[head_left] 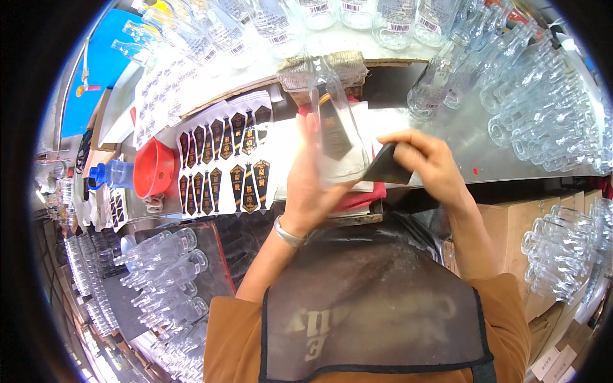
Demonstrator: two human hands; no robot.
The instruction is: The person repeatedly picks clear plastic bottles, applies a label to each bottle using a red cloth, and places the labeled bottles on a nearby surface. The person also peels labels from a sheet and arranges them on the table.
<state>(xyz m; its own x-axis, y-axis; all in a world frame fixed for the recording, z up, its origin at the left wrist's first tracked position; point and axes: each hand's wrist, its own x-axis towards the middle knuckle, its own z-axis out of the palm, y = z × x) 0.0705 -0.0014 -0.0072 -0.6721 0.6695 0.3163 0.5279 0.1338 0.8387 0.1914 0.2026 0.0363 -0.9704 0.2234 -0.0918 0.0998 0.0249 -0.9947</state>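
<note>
Black flat material (391, 167) is being grasped by the right fingers (408, 136), while unclenched left fingers (309, 135) are extending beside a clear glass bottle (337, 127).

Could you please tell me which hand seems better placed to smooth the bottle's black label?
Probably the right hand: it holds a dark flat piece beside the bottle and its black label. The left hand, blurred, is at the bottle's left with no such piece visible.

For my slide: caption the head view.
Left hand beside a tall clear glass bottle; right hand holding a flat black piece.
</note>
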